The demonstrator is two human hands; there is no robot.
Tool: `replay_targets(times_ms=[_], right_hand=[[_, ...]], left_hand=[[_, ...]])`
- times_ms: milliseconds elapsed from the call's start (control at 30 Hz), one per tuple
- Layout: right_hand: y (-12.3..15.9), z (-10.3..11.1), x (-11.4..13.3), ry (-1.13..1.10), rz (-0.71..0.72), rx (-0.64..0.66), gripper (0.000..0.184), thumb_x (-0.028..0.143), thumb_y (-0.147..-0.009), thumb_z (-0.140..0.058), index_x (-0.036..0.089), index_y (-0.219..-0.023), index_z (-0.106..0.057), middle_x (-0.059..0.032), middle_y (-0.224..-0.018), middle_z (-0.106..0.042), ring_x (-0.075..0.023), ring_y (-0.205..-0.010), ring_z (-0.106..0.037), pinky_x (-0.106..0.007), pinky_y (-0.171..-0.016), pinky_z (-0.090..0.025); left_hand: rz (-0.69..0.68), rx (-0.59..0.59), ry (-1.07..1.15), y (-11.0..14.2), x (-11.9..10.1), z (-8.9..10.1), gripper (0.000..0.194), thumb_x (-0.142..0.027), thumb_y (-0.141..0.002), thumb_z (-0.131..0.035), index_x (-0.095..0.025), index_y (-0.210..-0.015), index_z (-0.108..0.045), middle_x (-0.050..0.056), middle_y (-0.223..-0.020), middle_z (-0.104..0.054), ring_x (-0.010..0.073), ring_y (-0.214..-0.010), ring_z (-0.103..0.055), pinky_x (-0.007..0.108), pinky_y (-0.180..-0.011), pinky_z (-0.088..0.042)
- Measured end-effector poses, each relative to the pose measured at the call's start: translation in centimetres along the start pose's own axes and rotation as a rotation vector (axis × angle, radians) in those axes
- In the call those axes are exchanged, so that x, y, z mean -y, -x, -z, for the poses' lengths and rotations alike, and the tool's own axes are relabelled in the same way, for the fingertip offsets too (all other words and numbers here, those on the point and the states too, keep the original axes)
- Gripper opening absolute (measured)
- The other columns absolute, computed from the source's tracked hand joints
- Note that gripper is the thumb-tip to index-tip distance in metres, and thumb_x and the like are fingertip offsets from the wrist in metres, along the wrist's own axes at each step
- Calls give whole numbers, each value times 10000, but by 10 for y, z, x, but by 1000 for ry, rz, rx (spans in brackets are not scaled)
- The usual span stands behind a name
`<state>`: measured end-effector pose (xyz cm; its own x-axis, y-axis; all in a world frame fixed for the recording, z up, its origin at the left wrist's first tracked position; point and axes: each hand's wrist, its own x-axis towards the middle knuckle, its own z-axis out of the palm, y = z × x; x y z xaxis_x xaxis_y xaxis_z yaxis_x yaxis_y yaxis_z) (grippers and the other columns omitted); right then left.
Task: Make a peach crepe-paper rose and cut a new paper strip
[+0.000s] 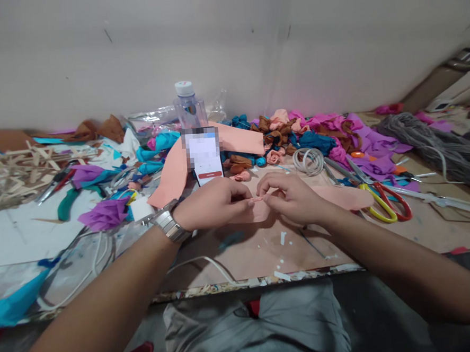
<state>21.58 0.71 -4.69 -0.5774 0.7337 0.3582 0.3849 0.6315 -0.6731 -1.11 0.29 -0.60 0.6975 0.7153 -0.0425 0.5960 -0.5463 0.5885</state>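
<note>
My left hand and my right hand meet at the middle of the table, both pinched on the near edge of a peach fabric strip that runs off to the right. The fingertips almost touch and roll or fold the fabric between them. A metal watch is on my left wrist. A phone stands just behind my hands, leaning on a clear water bottle. Small finished fabric roses lie behind my right hand.
Yellow and red handled scissors lie right of my hands. Purple, pink, blue and brown fabric scraps pile at the back. A grey wire bundle is far right, green-handled pliers and wooden sticks left, a white cable near the front edge.
</note>
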Motion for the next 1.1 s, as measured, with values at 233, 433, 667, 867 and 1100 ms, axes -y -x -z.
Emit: replay_targets(times_ms=[233, 433, 667, 867, 1100], right_hand=[[0, -1, 2, 59, 49, 8, 72, 183, -871, -634, 182, -863, -705, -39, -850, -704, -182, -823, -616, -314, -766, -449], [1, -2, 2, 118, 50, -17, 80, 211, -893, -658, 198, -897, -737, -16, -815, -736, -161, -770, -639, -290, -728, -441], [2, -4, 1, 176, 84, -56, 59, 208, -862, -703, 217, -908, -740, 4, -824, -745, -157, -781, -652, -291, -755, -441], [1, -5, 3, 158, 103, -47, 87, 170, -846, -704, 225, -898, -747, 3, -824, -758, -158, -779, -672, -290, -758, -449], [1, -4, 3, 156, 138, -63, 99, 157, -841, -702, 223, -899, -749, -9, -818, -763, -167, -777, -675, -309, -776, -456]], left_hand=[[5, 8, 3, -1, 0, -1, 355, -419, -959, -510, -156, -785, -674, -7, -630, -585, 109, -577, -482, 255, -539, -286], [36, 6, 33, -1, 3, -1, 376, -446, -963, -509, -166, -839, -726, 4, -691, -659, 120, -627, -544, 251, -569, -316], [82, 66, 130, -1, 1, 2, 353, -458, -939, -552, -170, -888, -748, 3, -743, -691, 118, -655, -558, 232, -577, -336], [66, 92, 163, -1, 5, 2, 297, -412, -931, -561, -177, -903, -740, -3, -760, -689, 121, -680, -566, 228, -609, -368], [100, 172, 196, -1, 12, 3, 326, -436, -934, -508, -179, -933, -710, 3, -796, -666, 139, -710, -557, 244, -633, -391]])
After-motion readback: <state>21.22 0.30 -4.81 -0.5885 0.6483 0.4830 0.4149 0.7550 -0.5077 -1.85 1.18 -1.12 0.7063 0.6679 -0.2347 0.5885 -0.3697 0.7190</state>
